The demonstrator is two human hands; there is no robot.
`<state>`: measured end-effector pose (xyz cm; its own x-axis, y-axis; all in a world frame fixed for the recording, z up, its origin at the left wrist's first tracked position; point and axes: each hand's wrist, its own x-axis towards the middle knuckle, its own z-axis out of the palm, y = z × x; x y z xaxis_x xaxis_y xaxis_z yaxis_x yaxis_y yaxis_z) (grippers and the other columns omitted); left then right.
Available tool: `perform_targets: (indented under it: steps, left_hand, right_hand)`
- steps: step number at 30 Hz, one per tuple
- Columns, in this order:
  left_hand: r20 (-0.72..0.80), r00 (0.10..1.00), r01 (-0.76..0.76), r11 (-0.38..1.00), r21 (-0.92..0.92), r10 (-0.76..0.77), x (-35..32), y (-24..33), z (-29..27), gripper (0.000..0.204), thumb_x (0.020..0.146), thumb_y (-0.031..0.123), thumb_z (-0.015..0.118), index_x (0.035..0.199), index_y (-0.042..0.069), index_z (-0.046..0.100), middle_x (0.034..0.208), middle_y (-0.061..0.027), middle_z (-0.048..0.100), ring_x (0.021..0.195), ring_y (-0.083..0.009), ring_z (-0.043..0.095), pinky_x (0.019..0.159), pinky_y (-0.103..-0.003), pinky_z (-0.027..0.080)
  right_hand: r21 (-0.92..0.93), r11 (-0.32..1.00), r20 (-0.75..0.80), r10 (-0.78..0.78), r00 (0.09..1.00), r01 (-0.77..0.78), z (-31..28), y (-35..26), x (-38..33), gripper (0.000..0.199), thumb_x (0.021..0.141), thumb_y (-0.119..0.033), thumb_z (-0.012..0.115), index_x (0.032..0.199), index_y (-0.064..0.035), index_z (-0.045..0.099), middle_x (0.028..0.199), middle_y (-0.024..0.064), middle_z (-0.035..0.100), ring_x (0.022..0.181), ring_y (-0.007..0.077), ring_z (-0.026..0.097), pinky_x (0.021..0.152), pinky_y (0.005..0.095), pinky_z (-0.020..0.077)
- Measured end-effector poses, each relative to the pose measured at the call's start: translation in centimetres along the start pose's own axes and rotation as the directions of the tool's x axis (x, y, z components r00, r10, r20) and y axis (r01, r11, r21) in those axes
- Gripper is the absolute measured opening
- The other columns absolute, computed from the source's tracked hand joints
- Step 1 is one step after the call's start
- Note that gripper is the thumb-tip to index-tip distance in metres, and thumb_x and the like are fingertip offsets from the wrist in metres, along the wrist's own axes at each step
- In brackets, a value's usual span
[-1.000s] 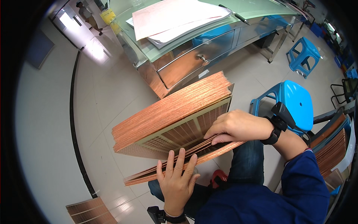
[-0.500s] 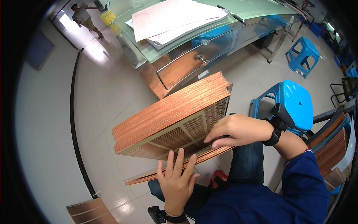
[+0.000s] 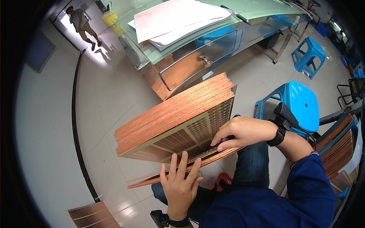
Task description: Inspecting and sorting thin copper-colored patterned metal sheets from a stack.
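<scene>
**K:** Head view, what's in hand?

**M:** Thick stack of copper-coloured sheets (image 3: pixel 175 114), tilted up on edge over the lap, fanned open near the bottom. The exposed face shows a pale grid pattern with rows of small cells.

**K:** Left hand?

**M:** Left hand (image 3: pixel 181 186) is flat and open, fingers spread and pointing up, pressed against the lower split-off sheets (image 3: pixel 152 178). No curl round anything; it just supports them from below.

**K:** Right?

**M:** Right hand (image 3: pixel 243 132) rests on the patterned face at the gap, fingers loosely bent, tips tucked at the edge where the upper block parts from the lower sheets. Can't tell whether it pinches a sheet or only presses. Black wrist strap, blue sleeve.

**K:** Surroundings?

**M:** Blue plastic stool (image 3: pixel 300 102) just beside the right wrist, second blue stool (image 3: pixel 310 57) further off. Glass-topped metal desk (image 3: pixel 213 41) ahead with papers (image 3: pixel 178 19) on it. More copper sheets stacked at far right (image 3: pixel 338 148), and one lot on the floor lower left (image 3: pixel 91 214). Another person (image 3: pixel 81 22) stands in the doorway, top left, well apart.
</scene>
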<state>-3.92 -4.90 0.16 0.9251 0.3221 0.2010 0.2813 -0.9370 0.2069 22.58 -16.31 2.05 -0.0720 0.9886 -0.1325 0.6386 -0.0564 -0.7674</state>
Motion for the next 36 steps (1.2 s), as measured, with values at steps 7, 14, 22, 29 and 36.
perform_targets:
  steps: [7, 14, 22, 29, 36]
  left_hand:
    - [0.003, 1.000, 0.003, 1.000, -0.002, -0.003, 0.0, 0.0, 0.0, 0.046, 0.089, 0.040, 0.062, 0.135, 0.033, 0.058, 0.147, -0.0065, 0.047, 0.137, -0.0309, 0.041, 0.109, -0.057, 0.025]
    - [0.002, 1.000, 0.003, 1.000, -0.005, -0.003, 0.0, 0.1, 0.0, 0.046, 0.089, 0.040, 0.062, 0.134, 0.033, 0.058, 0.148, -0.0062, 0.047, 0.137, -0.0307, 0.040, 0.109, -0.057, 0.025]
    - [0.009, 1.000, 0.002, 1.000, 0.001, -0.002, 0.0, 0.1, -0.1, 0.048, 0.088, 0.039, 0.064, 0.134, 0.032, 0.058, 0.148, -0.0057, 0.047, 0.137, -0.0300, 0.041, 0.109, -0.057, 0.025]
    - [0.011, 1.000, -0.001, 1.000, 0.002, 0.001, 0.0, 0.1, -0.1, 0.047, 0.088, 0.039, 0.064, 0.134, 0.033, 0.058, 0.147, -0.0058, 0.047, 0.137, -0.0302, 0.041, 0.110, -0.057, 0.025]
    - [-0.004, 1.000, -0.002, 1.000, -0.014, 0.001, 0.1, 0.2, -0.1, 0.047, 0.088, 0.038, 0.063, 0.134, 0.033, 0.058, 0.147, -0.0066, 0.047, 0.136, -0.0308, 0.041, 0.110, -0.056, 0.024]
  right_hand:
    - [-0.006, 0.997, 0.011, -0.074, 0.997, 0.074, 0.0, -0.1, 0.1, 0.036, 0.094, -0.038, 0.061, 0.109, -0.0072, 0.070, 0.098, 0.0103, 0.071, 0.089, 0.0280, 0.068, 0.076, 0.0356, 0.0534]
    - [-0.029, 0.994, -0.005, -0.105, 0.994, 0.105, 0.1, 0.1, 0.0, 0.038, 0.092, -0.043, 0.061, 0.106, -0.0095, 0.070, 0.084, 0.0107, 0.072, 0.078, 0.0268, 0.070, 0.068, 0.0357, 0.0531]
    - [-0.037, 0.999, 0.056, -0.027, 0.998, 0.029, -0.3, -0.4, 0.2, 0.034, 0.093, -0.041, 0.061, 0.107, -0.0109, 0.071, 0.088, 0.0080, 0.072, 0.081, 0.0249, 0.069, 0.069, 0.0345, 0.0532]
    - [-0.087, 0.996, 0.073, -0.008, 0.997, 0.014, -0.6, -0.5, 0.7, 0.027, 0.093, -0.034, 0.062, 0.106, -0.0116, 0.071, 0.091, 0.0066, 0.072, 0.082, 0.0222, 0.069, 0.069, 0.0331, 0.0529]
    - [-0.130, 0.991, -0.146, -0.004, 0.989, -0.015, -0.5, -0.6, 1.2, 0.025, 0.088, -0.027, 0.069, 0.103, -0.0071, 0.070, 0.090, 0.0077, 0.071, 0.084, 0.0252, 0.067, 0.075, 0.0342, 0.0526]
